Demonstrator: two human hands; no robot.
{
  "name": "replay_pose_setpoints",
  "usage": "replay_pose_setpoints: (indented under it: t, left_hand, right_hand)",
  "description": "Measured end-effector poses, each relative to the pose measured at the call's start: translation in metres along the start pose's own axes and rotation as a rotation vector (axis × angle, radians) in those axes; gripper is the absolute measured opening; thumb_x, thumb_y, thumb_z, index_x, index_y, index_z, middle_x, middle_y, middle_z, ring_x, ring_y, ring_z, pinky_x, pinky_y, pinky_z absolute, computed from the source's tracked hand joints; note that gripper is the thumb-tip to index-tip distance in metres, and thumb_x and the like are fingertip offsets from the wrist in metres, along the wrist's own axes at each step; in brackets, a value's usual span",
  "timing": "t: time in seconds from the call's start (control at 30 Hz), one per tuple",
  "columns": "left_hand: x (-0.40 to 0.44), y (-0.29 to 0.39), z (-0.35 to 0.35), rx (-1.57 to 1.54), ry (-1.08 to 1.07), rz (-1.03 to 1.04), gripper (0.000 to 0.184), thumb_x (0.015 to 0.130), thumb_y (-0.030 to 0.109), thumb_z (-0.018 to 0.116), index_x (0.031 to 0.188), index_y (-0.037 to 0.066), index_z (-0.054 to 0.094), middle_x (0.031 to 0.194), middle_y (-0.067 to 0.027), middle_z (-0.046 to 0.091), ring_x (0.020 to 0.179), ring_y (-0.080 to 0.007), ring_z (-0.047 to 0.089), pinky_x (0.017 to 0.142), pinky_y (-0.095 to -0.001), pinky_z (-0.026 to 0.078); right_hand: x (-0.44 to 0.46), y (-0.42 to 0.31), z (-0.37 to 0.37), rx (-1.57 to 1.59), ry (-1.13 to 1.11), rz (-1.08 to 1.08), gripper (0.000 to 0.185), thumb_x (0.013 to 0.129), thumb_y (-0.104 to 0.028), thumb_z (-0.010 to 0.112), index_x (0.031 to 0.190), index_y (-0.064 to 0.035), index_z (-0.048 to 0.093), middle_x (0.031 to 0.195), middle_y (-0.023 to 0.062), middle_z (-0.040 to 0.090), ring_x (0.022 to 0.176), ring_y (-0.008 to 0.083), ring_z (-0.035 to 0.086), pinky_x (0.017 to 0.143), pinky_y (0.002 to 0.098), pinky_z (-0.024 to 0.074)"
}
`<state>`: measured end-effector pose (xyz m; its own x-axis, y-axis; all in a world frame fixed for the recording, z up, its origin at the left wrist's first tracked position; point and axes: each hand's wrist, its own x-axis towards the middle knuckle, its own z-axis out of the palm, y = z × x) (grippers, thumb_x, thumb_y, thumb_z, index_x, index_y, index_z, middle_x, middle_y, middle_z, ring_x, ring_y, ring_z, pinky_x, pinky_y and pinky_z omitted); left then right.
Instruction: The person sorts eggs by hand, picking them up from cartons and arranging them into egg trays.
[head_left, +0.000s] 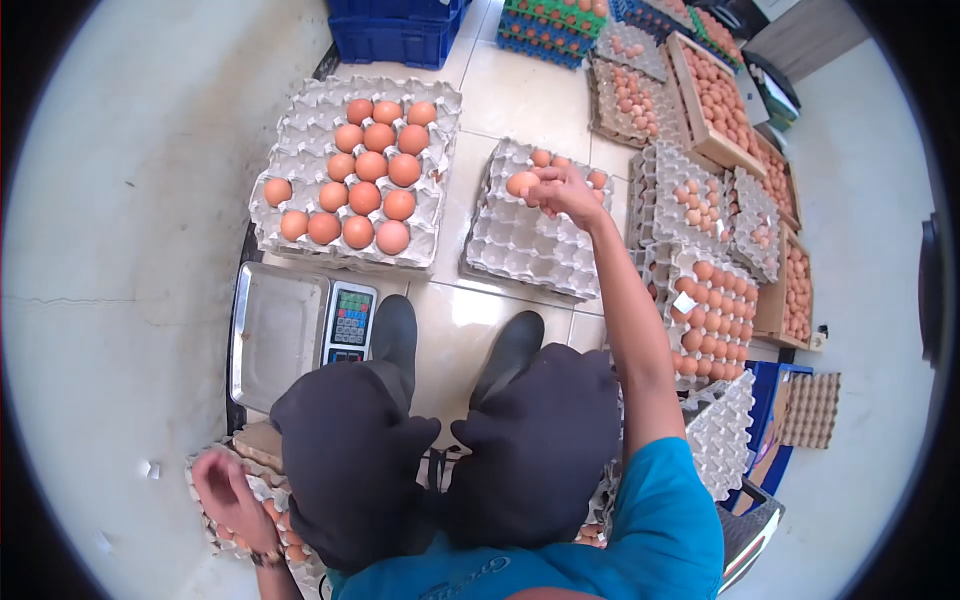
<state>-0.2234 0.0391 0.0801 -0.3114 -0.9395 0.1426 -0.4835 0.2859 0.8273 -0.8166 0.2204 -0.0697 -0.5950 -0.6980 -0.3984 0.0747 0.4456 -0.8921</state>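
Note:
My right hand (565, 195) is closed on a brown egg (521, 184) above the upper left part of a grey carton tray (530, 235). A few eggs lie at that tray's far edge, and its near cells are bare. At the lower left, my left hand (228, 490) hangs over a tray of eggs (290, 540); its fingers are curved and blurred, and what they hold, if anything, cannot be made out. A larger stack of grey trays (300, 130) on the left bears several brown eggs (364, 198), mostly in its middle and right cells.
A scale (283, 335) with a metal pan and keypad stands left of my boots. Along the right are egg trays (715, 320), a wooden crate of eggs (715, 100) and a blue crate (765, 400). Blue crates (395, 35) and green and blue egg trays (548, 30) stand ahead.

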Motion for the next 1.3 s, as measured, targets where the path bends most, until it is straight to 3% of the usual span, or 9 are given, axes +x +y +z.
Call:
replay_pose_setpoints:
  t: [0.17,0.27,0.43,0.6,0.67,0.7,0.83,1.03,1.3]
  left_hand:
    - [0.066,0.122,0.091,-0.494,-0.611,0.054,0.043,0.096,0.005,0.057,0.137,-0.001,0.046,0.131,-0.0165,0.057,0.115,-0.0242,0.062,0.095,-0.0357,0.053]
    - [0.070,0.169,0.127,-0.729,-0.953,0.061,0.051,0.105,0.031,0.047,0.145,0.001,0.040,0.140,-0.0210,0.051,0.118,-0.0263,0.061,0.100,-0.0375,0.049]
    - [0.067,0.185,0.116,-0.864,-1.483,-0.265,0.050,0.106,0.048,0.037,0.130,0.005,0.050,0.091,-0.0125,0.068,0.076,-0.0169,0.069,0.065,-0.0263,0.056]
    - [0.064,0.156,0.054,-1.004,-1.213,-0.353,0.058,0.104,0.058,0.034,0.126,0.006,0.049,0.078,-0.0044,0.059,0.055,-0.0090,0.052,0.045,-0.0182,0.038]
    - [0.064,0.130,0.039,-1.318,-1.106,-0.469,0.061,0.103,0.061,0.033,0.129,0.007,0.048,0.085,-0.0064,0.060,0.061,-0.0108,0.054,0.046,-0.0196,0.040]
    - [0.068,0.112,0.031,-1.546,-1.148,-0.475,0.061,0.104,0.052,0.037,0.138,0.002,0.043,0.108,-0.0125,0.057,0.079,-0.0171,0.055,0.060,-0.0240,0.047]
    - [0.073,0.083,0.012,-1.710,-0.885,-0.419,0.051,0.104,0.032,0.039,0.139,-0.005,0.040,0.122,-0.0171,0.053,0.102,-0.0246,0.055,0.089,-0.0288,0.049]
    - [0.097,0.042,0.052,-1.381,-0.651,-0.271,0.048,0.100,0.023,0.058,0.136,-0.005,0.044,0.126,-0.0161,0.056,0.121,-0.0243,0.056,0.100,-0.0337,0.049]
    - [0.207,0.018,0.197,-0.466,-0.313,0.264,0.040,0.084,0.021,0.080,0.116,0.002,0.067,0.108,-0.0070,0.068,0.088,-0.0173,0.070,0.080,-0.0293,0.057]
  right_hand:
    - [-0.114,-0.138,0.036,-0.052,-0.261,-0.378,0.043,0.067,-0.014,0.086,0.107,-0.0036,0.074,0.076,0.0007,0.067,0.056,0.0078,0.057,0.047,0.0230,0.0450]
    - [-0.164,-0.202,0.071,-0.233,-0.475,-0.679,0.042,0.066,-0.013,0.086,0.105,-0.0029,0.075,0.077,0.0023,0.068,0.057,0.0068,0.058,0.048,0.0225,0.0449]
    - [-0.237,-0.286,0.140,-0.554,-0.588,-0.493,0.030,0.069,-0.016,0.085,0.093,-0.0015,0.075,0.076,0.0037,0.068,0.065,0.0044,0.058,0.052,0.0220,0.0431]
    - [-0.232,-0.263,0.198,-0.241,-0.395,-0.791,0.025,0.078,-0.021,0.082,0.092,-0.0026,0.071,0.080,0.0020,0.069,0.052,0.0033,0.052,0.046,0.0204,0.0389]
    - [-0.241,-0.267,0.203,-0.027,-0.389,-0.457,0.024,0.094,-0.022,0.065,0.104,-0.0004,0.067,0.072,0.0011,0.062,0.050,0.0047,0.051,0.044,0.0188,0.0400]
    - [-0.238,-0.264,0.204,0.039,-0.357,-0.458,0.027,0.098,-0.024,0.058,0.103,0.0015,0.067,0.067,0.0012,0.057,0.048,0.0067,0.050,0.042,0.0205,0.0391]
    - [-0.226,-0.246,0.191,0.340,-0.243,-0.392,0.030,0.098,-0.029,0.058,0.101,-0.0002,0.064,0.063,0.0021,0.052,0.048,0.0112,0.051,0.041,0.0228,0.0374]
    - [-0.222,-0.228,0.175,0.505,-0.091,-0.239,0.033,0.097,-0.031,0.057,0.101,0.0009,0.061,0.067,0.0039,0.054,0.053,0.0128,0.053,0.043,0.0240,0.0397]
    - [-0.219,-0.219,0.155,0.419,0.032,-0.291,0.033,0.097,-0.032,0.058,0.099,0.0012,0.062,0.067,0.0036,0.055,0.053,0.0121,0.055,0.044,0.0243,0.0420]
